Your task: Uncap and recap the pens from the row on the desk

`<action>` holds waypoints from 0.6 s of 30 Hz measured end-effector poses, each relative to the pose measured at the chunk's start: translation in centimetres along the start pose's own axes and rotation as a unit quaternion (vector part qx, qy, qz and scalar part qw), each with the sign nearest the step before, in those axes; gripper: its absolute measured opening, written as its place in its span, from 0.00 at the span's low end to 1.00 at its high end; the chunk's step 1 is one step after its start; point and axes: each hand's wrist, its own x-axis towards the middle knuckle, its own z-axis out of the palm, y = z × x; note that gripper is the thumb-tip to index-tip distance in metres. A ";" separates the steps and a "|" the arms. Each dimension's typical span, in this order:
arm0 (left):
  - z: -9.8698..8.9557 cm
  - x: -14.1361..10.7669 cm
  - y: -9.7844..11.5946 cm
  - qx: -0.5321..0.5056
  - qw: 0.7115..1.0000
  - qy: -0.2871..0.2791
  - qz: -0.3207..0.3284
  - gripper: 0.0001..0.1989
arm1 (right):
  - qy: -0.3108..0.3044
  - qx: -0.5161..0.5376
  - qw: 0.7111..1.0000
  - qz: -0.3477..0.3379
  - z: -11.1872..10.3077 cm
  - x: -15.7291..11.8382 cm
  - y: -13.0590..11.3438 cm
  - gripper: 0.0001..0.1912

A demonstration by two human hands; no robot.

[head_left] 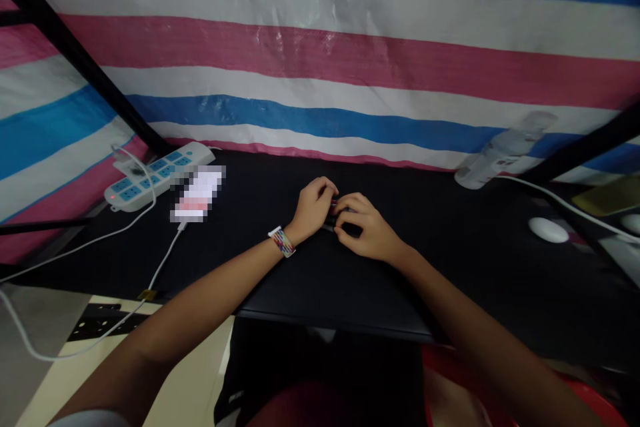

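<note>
Above the middle of the black table (320,287), both hands meet around a small dark object (330,221) with a bit of red at its top. My left hand (314,205), with a colourful woven band at the wrist, has its fingers curled against the object's left side. My right hand (365,227) is at the right, thumb and forefinger bent into a ring and their tips close to the object. The object is mostly covered by the fingers, so its shape cannot be made out.
At the left are a white power strip (143,190) with blue sockets and a blurred phone (200,195) on a white cable. At the right stand a clear bottle (493,157), a white mouse (549,229) and another cable. A striped sheet (350,60) hangs behind.
</note>
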 end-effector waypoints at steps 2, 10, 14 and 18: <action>0.0 0.0 0.1 0.004 1.000 0.002 0.004 0.12 | -0.004 -0.002 1.000 -0.012 -0.1 0.0 -0.2 0.08; -0.4 0.2 -0.1 0.037 0.998 0.006 0.044 0.11 | -0.032 -0.075 0.996 -0.025 -0.5 0.0 -0.5 0.05; -1.1 -1.0 2.9 0.037 0.993 0.018 0.112 0.09 | -0.064 -0.076 0.994 -0.035 -0.1 -0.2 -0.5 0.03; -2.3 -6.6 9.6 -0.047 0.976 0.019 0.212 0.07 | -0.061 -0.047 0.996 -0.039 0.2 -0.3 -0.6 0.04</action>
